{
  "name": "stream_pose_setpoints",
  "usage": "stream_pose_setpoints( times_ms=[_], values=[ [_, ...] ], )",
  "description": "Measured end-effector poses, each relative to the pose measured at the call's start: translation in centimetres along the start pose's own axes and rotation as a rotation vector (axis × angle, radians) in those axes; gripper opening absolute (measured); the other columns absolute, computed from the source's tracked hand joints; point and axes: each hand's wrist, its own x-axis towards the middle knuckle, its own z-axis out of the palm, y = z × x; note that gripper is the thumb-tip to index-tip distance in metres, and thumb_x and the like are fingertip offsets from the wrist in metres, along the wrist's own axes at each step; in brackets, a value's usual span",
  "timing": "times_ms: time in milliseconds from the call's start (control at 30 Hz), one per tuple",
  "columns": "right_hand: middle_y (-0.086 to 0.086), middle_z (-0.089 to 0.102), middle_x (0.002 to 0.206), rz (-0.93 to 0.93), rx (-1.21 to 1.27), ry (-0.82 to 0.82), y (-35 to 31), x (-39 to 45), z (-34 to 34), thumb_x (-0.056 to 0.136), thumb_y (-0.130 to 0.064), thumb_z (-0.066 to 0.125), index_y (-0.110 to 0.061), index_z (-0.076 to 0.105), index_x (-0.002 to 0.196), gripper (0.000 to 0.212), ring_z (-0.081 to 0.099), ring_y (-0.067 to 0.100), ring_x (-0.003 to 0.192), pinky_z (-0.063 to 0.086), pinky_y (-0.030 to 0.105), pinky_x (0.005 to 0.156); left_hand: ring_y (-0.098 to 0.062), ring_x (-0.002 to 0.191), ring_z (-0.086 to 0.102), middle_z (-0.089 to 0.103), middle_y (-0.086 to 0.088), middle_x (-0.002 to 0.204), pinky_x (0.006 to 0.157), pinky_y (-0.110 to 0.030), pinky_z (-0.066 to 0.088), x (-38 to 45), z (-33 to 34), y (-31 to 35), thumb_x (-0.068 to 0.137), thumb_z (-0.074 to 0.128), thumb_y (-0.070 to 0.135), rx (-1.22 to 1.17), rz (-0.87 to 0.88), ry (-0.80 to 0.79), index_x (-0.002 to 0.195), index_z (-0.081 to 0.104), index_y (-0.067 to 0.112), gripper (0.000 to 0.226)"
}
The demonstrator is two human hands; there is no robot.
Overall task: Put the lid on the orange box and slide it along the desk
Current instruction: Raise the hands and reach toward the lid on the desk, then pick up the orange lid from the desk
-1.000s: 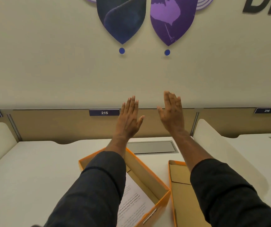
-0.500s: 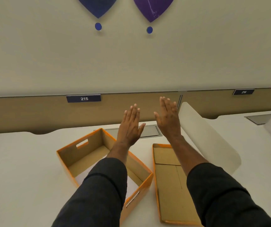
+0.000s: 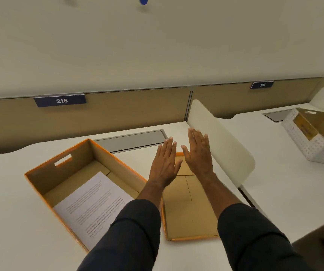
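Observation:
An open orange box point(image 3: 45, 171) with a brown inside stands on the white desk point(image 3: 10, 222), left of centre, with a printed sheet of paper point(image 3: 90, 200) lying in it. Its lid point(image 3: 188, 214) lies upside down on the desk just right of the box, orange rim up. My left hand point(image 3: 164, 163) and my right hand point(image 3: 199, 153) hover flat, fingers spread, palms down, above the far end of the lid. Neither hand holds anything. My dark sleeves hide the near corner of the box and part of the lid.
A white rounded divider panel point(image 3: 221, 137) stands right of the lid, between this desk and the neighbouring one. A white patterned box point(image 3: 313, 145) sits on that desk at the right. A grey cable flap point(image 3: 131, 140) lies behind the orange box; a wall panel carries the sign 215 point(image 3: 61, 100).
The view has tilted down and both hands have come lower, from in front of the wall to above the lid. The whole box and lid now show.

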Motion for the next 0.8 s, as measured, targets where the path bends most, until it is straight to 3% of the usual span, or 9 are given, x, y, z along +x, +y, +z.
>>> stream_pose_setpoints(
  times_ms=[300,567,800],
  values=[
    [0.01,0.029,0.162,0.048,-0.135,-0.188,6.0,-6.7,1.2,0.099,-0.045,0.048,-0.013,0.027,0.155,0.068,0.023,0.031,0.151,0.008,0.05,0.124,-0.022,0.153,-0.02,-0.017,-0.005,0.168,0.122,-0.038,-0.016,-1.6,6.1,4.9,0.102,0.014,0.057,-0.005,0.039,-0.108,0.16,-0.005,0.015,0.074],
    [0.014,0.036,0.159,0.133,-0.134,-0.283,9.3,-11.8,2.5,0.1,-0.037,0.049,-0.009,0.032,0.153,0.062,0.029,0.032,0.149,0.014,0.054,0.123,-0.025,0.156,-0.012,-0.01,-0.01,0.17,0.124,-0.043,-0.01,-5.6,11.3,6.8,0.103,0.015,0.056,0.008,0.013,-0.303,0.159,-0.003,0.013,0.073],
    [0.012,0.027,0.163,0.274,-0.161,-0.424,11.2,-14.8,4.4,0.102,-0.042,0.04,-0.012,0.024,0.156,0.063,0.022,0.028,0.151,0.008,0.051,0.124,-0.029,0.156,-0.01,-0.008,-0.012,0.17,0.127,-0.05,-0.006,-8.6,13.7,6.9,0.101,0.013,0.057,0.068,-0.036,-0.398,0.16,-0.004,0.012,0.076]
  ],
)
